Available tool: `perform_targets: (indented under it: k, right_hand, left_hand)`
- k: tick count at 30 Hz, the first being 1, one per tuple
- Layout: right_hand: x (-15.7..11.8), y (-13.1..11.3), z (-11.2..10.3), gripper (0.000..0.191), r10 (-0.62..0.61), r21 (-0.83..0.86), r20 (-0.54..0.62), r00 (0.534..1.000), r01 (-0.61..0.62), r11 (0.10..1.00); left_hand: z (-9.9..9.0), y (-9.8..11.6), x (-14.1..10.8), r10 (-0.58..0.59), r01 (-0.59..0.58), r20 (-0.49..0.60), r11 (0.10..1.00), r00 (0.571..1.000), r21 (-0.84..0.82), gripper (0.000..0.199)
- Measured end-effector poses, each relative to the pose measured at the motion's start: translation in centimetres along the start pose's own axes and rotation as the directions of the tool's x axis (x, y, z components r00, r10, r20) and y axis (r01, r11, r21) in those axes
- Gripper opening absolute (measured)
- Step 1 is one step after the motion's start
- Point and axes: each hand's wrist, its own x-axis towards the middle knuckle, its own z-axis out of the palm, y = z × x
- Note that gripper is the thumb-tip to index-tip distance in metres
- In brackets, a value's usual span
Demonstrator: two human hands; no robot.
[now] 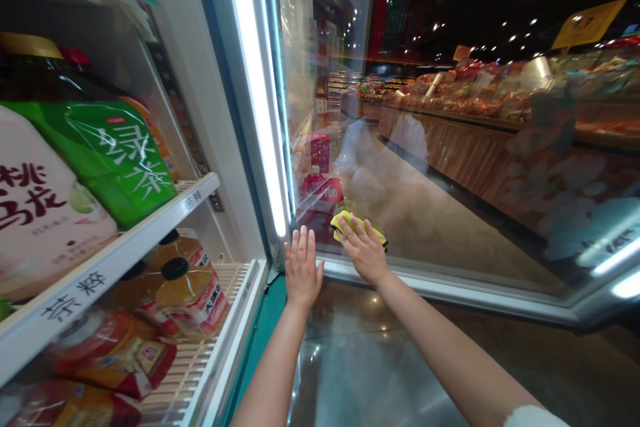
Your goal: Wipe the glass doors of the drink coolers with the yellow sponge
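In the head view a glass cooler door [450, 227] stands swung out in front of me. My right hand [364, 248] presses a yellow cloth [345, 217] with a dark edge flat against the lower part of the pane, its fingers spread over it. To its left, my left hand [303, 268] is stretched out with fingers extended, near the lower hinge-side corner of the door frame [340, 269]. It holds nothing. Whether its palm touches the frame or the glass, I cannot tell. Part of the cloth is hidden under my right fingers.
On the left are cooler shelves [125, 247] with large drink bottles, including a green one [120, 153], and smaller juice bottles [195, 293] below. A bright light strip [260, 93] runs beside the door. Through the glass shows a produce stand [480, 107]; shiny floor [370, 360] lies underneath.
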Motion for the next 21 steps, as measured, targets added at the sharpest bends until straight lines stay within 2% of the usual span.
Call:
perform_targets:
  k: [3, 6, 9, 12, 14, 17, 19, 21]
  right_hand:
    - [-0.4, -1.9, 1.9, 0.033, -0.121, 0.001, -0.017, 0.992, 0.122, 0.993]
    - [-2.2, -1.3, 1.4, 0.027, -0.203, 0.019, 0.002, 0.979, 0.203, 0.979]
    - [-2.4, 0.4, -0.5, 0.029, -0.165, 0.044, -0.002, 0.986, 0.165, 0.985]
    - [-0.1, 0.6, -1.0, 0.034, -0.086, 0.029, -0.077, 0.993, 0.088, 0.996]
    - [1.9, -0.5, 0.2, 0.032, -0.075, 0.023, -0.114, 0.991, 0.078, 0.997]
    - [3.3, -3.0, 2.9, 0.029, -0.151, 0.08, -0.065, 0.986, 0.156, 0.985]
    - [2.5, -4.1, 4.2, 0.031, -0.229, 0.134, -0.007, 0.973, 0.228, 0.964]
    - [0.7, -4.1, 4.5, 0.031, -0.287, 0.164, 0.023, 0.958, 0.279, 0.946]
  left_hand:
    - [0.0, -0.3, -0.1, -0.021, 0.021, -0.009, 1.0, 1.0, 0.01, 0.085]
    - [0.0, -0.7, -0.2, -0.026, 0.026, -0.002, 1.0, 1.0, 0.007, 0.085]
    - [-0.1, -1.4, -0.4, -0.04, 0.04, -0.004, 0.999, 0.999, 0.008, 0.085]
    - [-0.2, -2.0, -0.5, -0.055, 0.055, -0.012, 0.998, 0.998, 0.018, 0.086]
    - [-0.3, -2.3, -0.5, -0.065, 0.066, -0.008, 0.998, 0.998, 0.023, 0.086]
    - [-0.4, -2.5, -0.4, -0.082, 0.082, -0.008, 0.996, 0.997, 0.021, 0.086]
    - [-0.3, -2.6, -0.4, -0.092, 0.092, -0.015, 0.996, 0.996, 0.016, 0.085]
    - [-0.3, -2.8, -0.5, -0.099, 0.099, -0.022, 0.995, 0.995, 0.007, 0.084]
